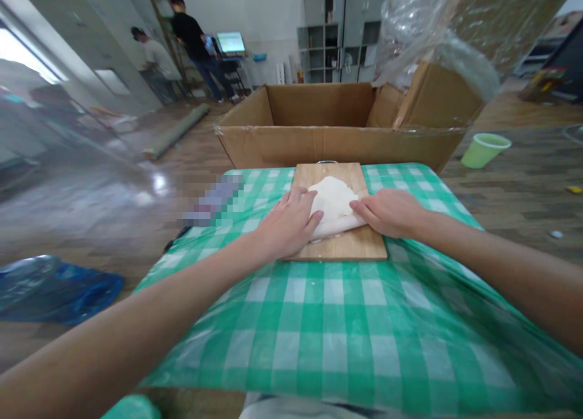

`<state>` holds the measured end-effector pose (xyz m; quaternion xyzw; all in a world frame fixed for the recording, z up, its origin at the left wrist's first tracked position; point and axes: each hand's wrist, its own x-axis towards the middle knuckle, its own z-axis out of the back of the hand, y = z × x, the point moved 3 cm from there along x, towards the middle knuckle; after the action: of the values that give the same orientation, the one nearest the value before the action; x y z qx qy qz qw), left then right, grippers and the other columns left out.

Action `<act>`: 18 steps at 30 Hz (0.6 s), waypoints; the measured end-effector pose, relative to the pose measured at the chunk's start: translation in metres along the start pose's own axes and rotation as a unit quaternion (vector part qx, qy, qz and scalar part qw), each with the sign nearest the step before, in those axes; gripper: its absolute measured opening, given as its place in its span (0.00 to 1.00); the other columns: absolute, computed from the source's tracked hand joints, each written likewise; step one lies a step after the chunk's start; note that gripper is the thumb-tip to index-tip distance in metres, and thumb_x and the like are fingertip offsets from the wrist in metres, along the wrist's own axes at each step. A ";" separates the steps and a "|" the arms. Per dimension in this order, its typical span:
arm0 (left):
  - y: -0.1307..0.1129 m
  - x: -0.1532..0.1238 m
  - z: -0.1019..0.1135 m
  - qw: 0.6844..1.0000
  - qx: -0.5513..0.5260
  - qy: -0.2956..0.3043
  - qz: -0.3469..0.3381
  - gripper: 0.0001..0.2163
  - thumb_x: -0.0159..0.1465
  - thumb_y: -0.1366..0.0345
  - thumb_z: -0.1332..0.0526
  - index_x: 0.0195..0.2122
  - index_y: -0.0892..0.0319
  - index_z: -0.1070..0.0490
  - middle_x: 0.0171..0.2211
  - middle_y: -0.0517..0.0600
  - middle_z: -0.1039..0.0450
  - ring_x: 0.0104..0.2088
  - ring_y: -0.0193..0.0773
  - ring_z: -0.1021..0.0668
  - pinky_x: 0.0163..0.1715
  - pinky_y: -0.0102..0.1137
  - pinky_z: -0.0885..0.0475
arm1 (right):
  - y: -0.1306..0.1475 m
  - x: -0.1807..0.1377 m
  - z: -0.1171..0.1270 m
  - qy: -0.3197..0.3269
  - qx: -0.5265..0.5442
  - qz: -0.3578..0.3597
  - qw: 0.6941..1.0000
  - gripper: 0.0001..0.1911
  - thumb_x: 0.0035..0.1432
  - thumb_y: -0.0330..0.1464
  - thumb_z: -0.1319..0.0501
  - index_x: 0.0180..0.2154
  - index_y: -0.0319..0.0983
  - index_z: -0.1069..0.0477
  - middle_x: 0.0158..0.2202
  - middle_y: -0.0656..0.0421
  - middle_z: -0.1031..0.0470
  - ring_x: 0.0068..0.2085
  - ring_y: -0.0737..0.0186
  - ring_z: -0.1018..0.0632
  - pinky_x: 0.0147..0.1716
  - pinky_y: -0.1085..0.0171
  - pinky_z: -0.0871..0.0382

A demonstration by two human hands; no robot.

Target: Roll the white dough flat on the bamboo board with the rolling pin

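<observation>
A flat sheet of white dough [334,201] lies on a wooden cutting board [359,243] on a table with a green and white checked cloth [328,322]. My left hand [286,223] rests on the dough's left side, fingers curled over its near folded edge. My right hand [390,212] presses on the right side of the same fold, fingers together on the dough. The near edge of the dough is rolled or folded over between the two hands.
A large open cardboard box [337,130] stands just behind the table, with clear plastic film [437,36] above its right side. A green cup [483,149] lies on the floor at right, blue plastic [54,288] at left. Two people stand far back left.
</observation>
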<state>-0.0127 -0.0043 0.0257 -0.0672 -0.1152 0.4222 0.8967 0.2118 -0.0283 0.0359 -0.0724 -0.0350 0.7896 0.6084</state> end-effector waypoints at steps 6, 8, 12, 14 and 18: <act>0.000 0.008 -0.009 0.999 -0.011 0.002 0.035 0.23 0.71 0.68 0.52 0.67 0.64 0.39 0.65 0.64 0.34 0.66 0.54 0.30 0.68 0.51 0.37 | 0.007 0.013 0.004 -0.023 -0.023 -0.014 0.999 0.28 0.73 0.40 0.53 0.37 0.36 0.17 0.41 0.43 0.16 0.38 0.47 0.18 0.31 0.58 0.40; 0.000 0.007 -0.012 0.999 -0.021 -0.001 0.028 0.23 0.72 0.66 0.53 0.67 0.64 0.40 0.66 0.64 0.35 0.68 0.53 0.32 0.69 0.52 0.39 | 0.009 0.014 0.003 -0.047 -0.027 0.012 0.998 0.28 0.72 0.39 0.54 0.36 0.35 0.18 0.41 0.43 0.17 0.39 0.48 0.19 0.30 0.57 0.42; 0.007 0.006 -0.015 0.998 -0.050 0.021 0.037 0.26 0.73 0.61 0.54 0.71 0.63 0.45 0.69 0.63 0.40 0.72 0.55 0.38 0.72 0.54 0.43 | 0.008 0.020 0.001 -0.071 -0.025 0.048 0.996 0.26 0.71 0.37 0.55 0.35 0.36 0.20 0.39 0.45 0.18 0.38 0.50 0.21 0.30 0.56 0.46; 0.011 0.007 -0.016 0.997 -0.059 0.024 0.037 0.27 0.73 0.59 0.54 0.72 0.61 0.46 0.71 0.61 0.41 0.73 0.55 0.40 0.72 0.53 0.44 | 0.007 0.022 0.000 -0.075 -0.023 0.056 0.995 0.26 0.71 0.37 0.55 0.36 0.36 0.21 0.39 0.46 0.18 0.36 0.52 0.22 0.30 0.56 0.47; 0.013 0.006 -0.016 0.997 -0.059 0.024 0.035 0.27 0.73 0.59 0.53 0.72 0.59 0.46 0.72 0.59 0.42 0.74 0.54 0.41 0.73 0.53 0.45 | 0.009 0.022 -0.003 -0.080 -0.019 0.062 0.995 0.24 0.71 0.37 0.55 0.36 0.37 0.23 0.37 0.47 0.19 0.33 0.53 0.24 0.30 0.56 0.49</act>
<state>-0.0137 0.0082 0.0080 -0.1337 -0.1160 0.4440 0.8784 0.1986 -0.0091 0.0300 -0.0225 -0.0940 0.8284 0.5518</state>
